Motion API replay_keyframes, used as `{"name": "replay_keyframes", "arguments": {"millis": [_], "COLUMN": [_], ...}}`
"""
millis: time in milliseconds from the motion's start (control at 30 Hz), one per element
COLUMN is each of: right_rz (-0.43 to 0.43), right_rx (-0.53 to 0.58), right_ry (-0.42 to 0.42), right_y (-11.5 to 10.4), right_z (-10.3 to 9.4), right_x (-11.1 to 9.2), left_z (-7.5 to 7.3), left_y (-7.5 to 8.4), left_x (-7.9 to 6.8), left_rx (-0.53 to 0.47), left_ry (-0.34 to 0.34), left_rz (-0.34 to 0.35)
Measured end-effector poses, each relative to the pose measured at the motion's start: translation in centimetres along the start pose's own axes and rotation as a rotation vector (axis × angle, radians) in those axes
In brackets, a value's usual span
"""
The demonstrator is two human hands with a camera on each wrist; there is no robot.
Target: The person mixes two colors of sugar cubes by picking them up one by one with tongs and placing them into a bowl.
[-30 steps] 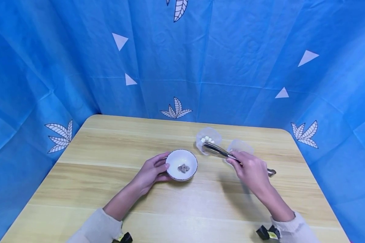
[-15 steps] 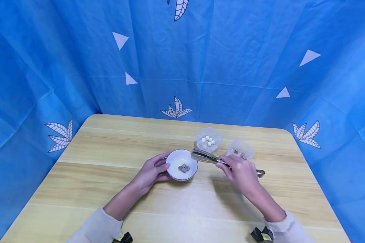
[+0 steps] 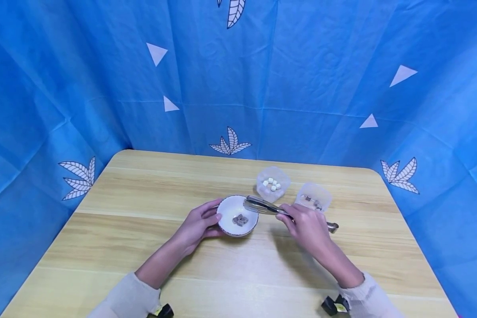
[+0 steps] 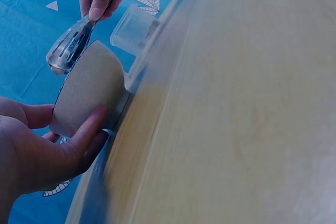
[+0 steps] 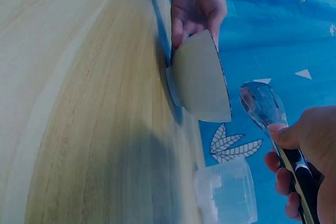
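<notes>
My left hand [image 3: 200,225] holds a white bowl [image 3: 228,211] by its left side, thumb at the speckled rim and fingers round the outer wall. Several small grey-brown cubes [image 3: 240,220] lie in the bottom of the bowl. With my right hand [image 3: 308,225] I grip metal serving tongs [image 3: 267,206], whose head hangs over the bowl's right rim. In the left wrist view the tongs [image 4: 73,45] stand above the bowl [image 4: 92,90], and something small and brownish shows at their tip.
Behind the bowl stands a clear plastic container [image 3: 261,193] with several white cubes [image 3: 272,184]. A second clear container [image 3: 323,193], partly hidden by my right hand, has several small brownish pieces [image 3: 312,202] inside. A blue curtain [image 3: 302,79] hangs behind the wooden table [image 3: 163,176].
My right hand has brought the tongs left and slightly toward me, from near the container of white cubes to over the bowl's rim. My left hand and the bowl stay put.
</notes>
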State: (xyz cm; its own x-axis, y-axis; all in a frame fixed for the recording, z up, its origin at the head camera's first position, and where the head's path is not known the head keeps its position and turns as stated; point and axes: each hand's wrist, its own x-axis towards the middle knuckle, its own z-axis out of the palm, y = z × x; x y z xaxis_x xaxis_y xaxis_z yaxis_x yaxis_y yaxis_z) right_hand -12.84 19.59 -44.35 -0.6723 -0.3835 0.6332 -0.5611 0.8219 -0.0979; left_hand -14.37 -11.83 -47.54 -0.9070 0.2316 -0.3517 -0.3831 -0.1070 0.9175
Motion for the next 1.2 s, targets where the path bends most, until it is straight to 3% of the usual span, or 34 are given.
{"name": "replay_keyframes", "arguments": {"millis": [400, 833, 1200], "right_rz": [0.000, 0.032, 0.059], "right_rx": [-0.076, -0.064, -0.075], "right_ry": [-0.041, -0.056, 0.008], "right_y": [-0.8, -0.4, 1.4], "right_z": [0.5, 0.0, -1.7], "right_x": [0.4, 0.1, 0.2], "left_z": [-0.1, 0.0, 0.0], "left_y": [0.0, 0.0, 0.0], "left_x": [0.1, 0.1, 0.0], "left_rx": [-0.009, -0.001, 0.002], "left_ry": [-0.008, -0.005, -0.012], "left_rz": [0.006, 0.002, 0.008]}}
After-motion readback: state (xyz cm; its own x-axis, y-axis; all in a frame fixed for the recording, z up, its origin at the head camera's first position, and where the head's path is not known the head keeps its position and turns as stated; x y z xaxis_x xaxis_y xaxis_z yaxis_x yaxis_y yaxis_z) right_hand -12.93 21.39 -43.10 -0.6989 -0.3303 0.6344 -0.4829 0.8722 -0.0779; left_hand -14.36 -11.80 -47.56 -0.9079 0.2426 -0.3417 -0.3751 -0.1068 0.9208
